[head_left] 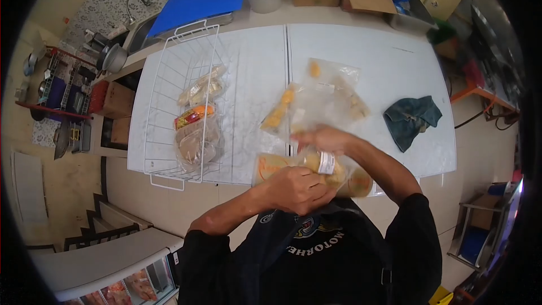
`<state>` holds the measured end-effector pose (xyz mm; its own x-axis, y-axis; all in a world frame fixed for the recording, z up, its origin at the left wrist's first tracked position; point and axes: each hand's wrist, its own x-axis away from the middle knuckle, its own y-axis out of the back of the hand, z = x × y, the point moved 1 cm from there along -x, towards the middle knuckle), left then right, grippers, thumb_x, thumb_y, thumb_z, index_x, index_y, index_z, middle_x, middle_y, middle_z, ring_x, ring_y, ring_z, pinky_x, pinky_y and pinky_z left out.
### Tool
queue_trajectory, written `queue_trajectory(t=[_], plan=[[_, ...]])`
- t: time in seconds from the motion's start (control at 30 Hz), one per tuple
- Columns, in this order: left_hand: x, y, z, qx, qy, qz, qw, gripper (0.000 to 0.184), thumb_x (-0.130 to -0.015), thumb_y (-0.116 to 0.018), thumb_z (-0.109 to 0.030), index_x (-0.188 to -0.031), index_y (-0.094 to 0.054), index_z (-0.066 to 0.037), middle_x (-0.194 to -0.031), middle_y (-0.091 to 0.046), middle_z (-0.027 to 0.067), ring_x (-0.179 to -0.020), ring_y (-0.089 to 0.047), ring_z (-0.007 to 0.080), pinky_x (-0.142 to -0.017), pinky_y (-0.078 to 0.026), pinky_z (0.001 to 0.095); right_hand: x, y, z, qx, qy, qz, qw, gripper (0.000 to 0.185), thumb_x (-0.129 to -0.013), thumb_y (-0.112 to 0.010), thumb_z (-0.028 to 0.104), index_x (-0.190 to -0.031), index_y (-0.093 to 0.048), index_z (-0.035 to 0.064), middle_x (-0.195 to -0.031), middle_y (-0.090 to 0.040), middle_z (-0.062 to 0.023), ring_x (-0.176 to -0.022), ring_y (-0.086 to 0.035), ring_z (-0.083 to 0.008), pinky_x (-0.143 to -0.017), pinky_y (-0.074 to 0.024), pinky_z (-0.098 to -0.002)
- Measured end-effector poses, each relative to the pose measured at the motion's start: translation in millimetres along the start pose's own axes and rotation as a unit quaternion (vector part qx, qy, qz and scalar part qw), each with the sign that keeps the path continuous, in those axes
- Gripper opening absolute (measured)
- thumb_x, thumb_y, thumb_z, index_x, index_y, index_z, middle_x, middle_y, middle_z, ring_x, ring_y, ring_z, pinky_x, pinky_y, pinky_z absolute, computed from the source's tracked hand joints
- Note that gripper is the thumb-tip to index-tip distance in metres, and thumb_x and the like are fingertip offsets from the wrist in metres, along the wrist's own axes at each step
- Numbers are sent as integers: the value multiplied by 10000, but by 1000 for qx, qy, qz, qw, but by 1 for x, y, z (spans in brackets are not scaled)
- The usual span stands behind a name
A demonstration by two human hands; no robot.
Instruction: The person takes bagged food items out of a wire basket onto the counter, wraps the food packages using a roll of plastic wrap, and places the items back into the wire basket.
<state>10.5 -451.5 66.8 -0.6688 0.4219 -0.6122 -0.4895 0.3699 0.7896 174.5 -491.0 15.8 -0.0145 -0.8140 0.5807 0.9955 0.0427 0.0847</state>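
Through the head camera I see the 2 bare hands brought close together at the near edge of a broad white flat surface (254,93); the left hand (299,191) comes in from a bent elbow, its forearm slanting up and inward, knuckles uppermost and fingers curled tight; its grip is narrow, bunched on the near left part of a clear plastic bag of pale yellow pieces (337,176), which sits between the hands and bears a white printed label (326,163).

The right hand (323,139) lies just beyond that bag, its forearm angled up and to the left from a lifted elbow, back of the hand uppermost, fingers pointing left and blurred; I cannot tell whether its grip is closed on the plastic.

Beneath the bag I make out a tan packet with orange print (271,165); past the right hand lie flat clear bags with yellow contents (275,113), overlapping in places; to the left stands a white wire basket (153,116) with clear-wrapped packages (195,144) inside; to the right, well apart from both hands, I have a crumpled dark green cloth (412,120).
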Motion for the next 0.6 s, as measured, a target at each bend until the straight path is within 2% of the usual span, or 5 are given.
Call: queue_trajectory(t=[0.27,0.33,0.4,0.5,0.6], plan=[[24,11,17,-28,105,-26,994,182,-646,-773,-241,-768,-675,-149,-548,-437,-70,-481,-444,108,-425,-311,272,8,-14,-4,0,39,17,999,395,-894,-603,355,-1042,-644,-9,-980,-653,-137,-889,-589,-193,-791,-467,-327],[38,-4,27,10,169,-27,985,294,-620,-803,-291,-817,-660,-128,-624,-482,-37,-553,-482,140,-481,-357,287,21,-14,10,99,20,14,995,353,-898,-579,305,-1051,-632,-9,-975,-650,-149,-893,-591,-195,-783,-461,-339],[44,-16,30,25,259,-22,965,436,-579,-837,-335,-889,-635,-104,-746,-522,9,-647,-512,187,-559,-398,305,3,-27,-28,-25,107,-44,993,377,-896,-570,325,-1051,-631,-13,-918,-660,-180,-835,-609,-212,-764,-470,-337],[59,-35,23,35,399,10,916,869,-507,-911,-361,-1185,-465,-52,-1160,-498,145,-1006,-517,299,-847,-442,366,-8,-30,-40,18,105,-69,992,390,-903,-565,337,-1038,-635,-22,-918,-666,-179,-805,-619,-224,-744,-482,-338],[97,-81,-6,338,583,-78,735,974,-536,-909,-328,-1284,-364,-23,-1109,-459,149,-1151,-460,309,-913,-448,400,8,-34,-32,28,8,-61,998,385,-903,-582,347,-1026,-643,-13,-928,-670,-161,-815,-617,-213,-747,-480,-327]])
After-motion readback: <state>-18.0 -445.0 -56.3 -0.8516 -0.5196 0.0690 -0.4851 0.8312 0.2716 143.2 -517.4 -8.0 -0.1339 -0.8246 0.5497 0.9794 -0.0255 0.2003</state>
